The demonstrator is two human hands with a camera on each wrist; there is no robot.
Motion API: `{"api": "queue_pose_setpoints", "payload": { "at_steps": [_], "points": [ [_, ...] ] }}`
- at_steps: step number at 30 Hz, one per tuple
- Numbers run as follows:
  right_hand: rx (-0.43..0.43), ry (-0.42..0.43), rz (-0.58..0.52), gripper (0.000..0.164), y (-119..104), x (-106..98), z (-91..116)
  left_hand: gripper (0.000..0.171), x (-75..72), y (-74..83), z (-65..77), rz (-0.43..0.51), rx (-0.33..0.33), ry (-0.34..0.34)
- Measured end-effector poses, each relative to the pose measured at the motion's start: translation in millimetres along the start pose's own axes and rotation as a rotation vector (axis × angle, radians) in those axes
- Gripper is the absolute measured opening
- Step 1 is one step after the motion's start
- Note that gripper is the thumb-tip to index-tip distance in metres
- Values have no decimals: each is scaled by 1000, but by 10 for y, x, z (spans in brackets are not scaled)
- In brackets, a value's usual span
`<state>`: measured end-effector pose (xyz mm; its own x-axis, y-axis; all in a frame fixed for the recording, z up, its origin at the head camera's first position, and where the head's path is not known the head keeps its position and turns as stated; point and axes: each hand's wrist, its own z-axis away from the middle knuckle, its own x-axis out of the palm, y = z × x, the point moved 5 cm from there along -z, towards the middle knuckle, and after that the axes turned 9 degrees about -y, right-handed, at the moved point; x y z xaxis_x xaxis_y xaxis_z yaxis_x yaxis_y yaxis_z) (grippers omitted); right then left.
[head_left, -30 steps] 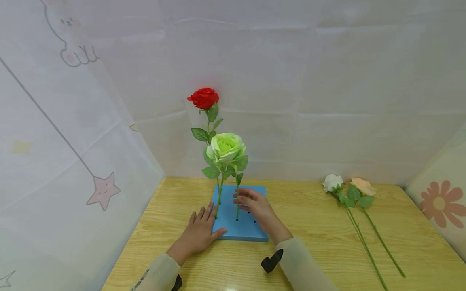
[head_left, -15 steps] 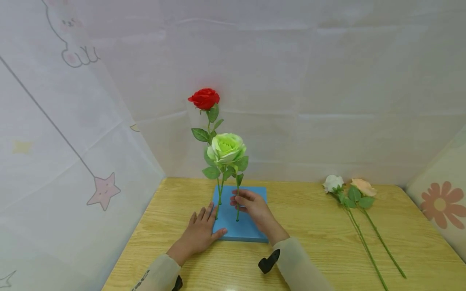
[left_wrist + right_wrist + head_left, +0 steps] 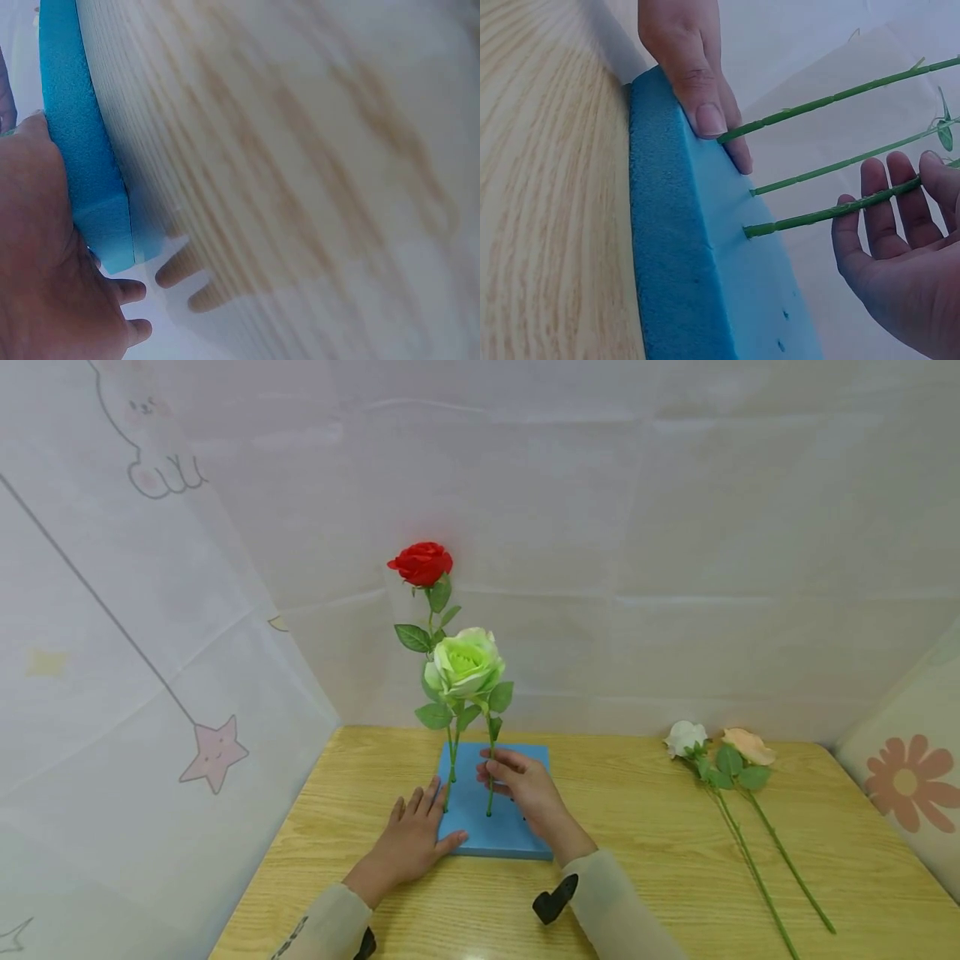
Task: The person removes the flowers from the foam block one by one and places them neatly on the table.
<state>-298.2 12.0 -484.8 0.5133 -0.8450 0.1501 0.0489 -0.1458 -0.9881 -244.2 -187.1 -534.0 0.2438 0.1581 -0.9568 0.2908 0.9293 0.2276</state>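
A blue foam block (image 3: 480, 839) lies on the table with three green stems standing in it. My left hand (image 3: 408, 843) lies with straight fingers along the block's left side, its thumb over the near left corner. My right hand (image 3: 531, 789) pinches the rightmost stem (image 3: 810, 218) between thumb and fingers, a little above the foam. This stem runs up under a light green rose (image 3: 465, 664), whose head hides the upper stems. Behind it rises a red rose (image 3: 422, 564) with dark leaves. In the left wrist view, the block's side (image 3: 82, 112) shows beside the left hand.
A white rose (image 3: 686, 738) and a peach rose (image 3: 748, 746) lie on the wooden table (image 3: 637, 827) at the right, stems toward the front. Small holes (image 3: 782, 345) show in the block. A pale printed cloth (image 3: 555, 527) hangs behind and at both sides.
My right hand has moved slightly left along the block, keeping near the same stem. The light green rose head has shifted and tilted slightly up. The left hand has stayed in place.
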Motion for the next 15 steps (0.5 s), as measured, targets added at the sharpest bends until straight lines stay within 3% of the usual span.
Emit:
{"api": "queue_pose_setpoints", "payload": {
  "at_steps": [15],
  "points": [
    [-77, 8, -7, 38, -287, -4, 88, 93, -7, -1, 9, 30, 14, 18]
  ]
}}
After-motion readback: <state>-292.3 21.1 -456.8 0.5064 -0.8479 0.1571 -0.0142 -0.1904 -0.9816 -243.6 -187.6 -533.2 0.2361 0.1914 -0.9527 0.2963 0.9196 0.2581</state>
